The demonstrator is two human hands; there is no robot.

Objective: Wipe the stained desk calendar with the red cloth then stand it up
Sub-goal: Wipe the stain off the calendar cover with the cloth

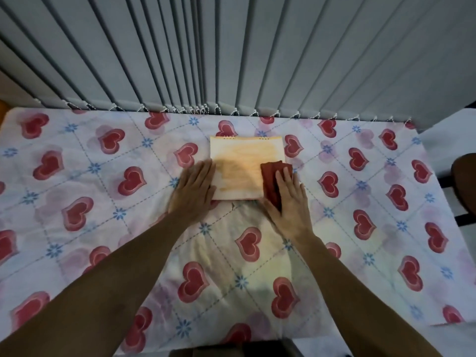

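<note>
The desk calendar (244, 163) lies flat on the table, pale with yellowish-brown stains and a wire binding along its far edge. My left hand (193, 191) rests flat on its left edge, fingers together and pointing away from me. My right hand (288, 199) presses the folded red cloth (270, 179) down on the calendar's right near corner. Part of the cloth is hidden under my palm.
The table wears a white cloth with red hearts and blue flowers (103, 202). Grey vertical blinds (231, 60) hang right behind its far edge. A dark chair (466, 181) stands off the right side, and a dark object (231, 349) sits at the near edge.
</note>
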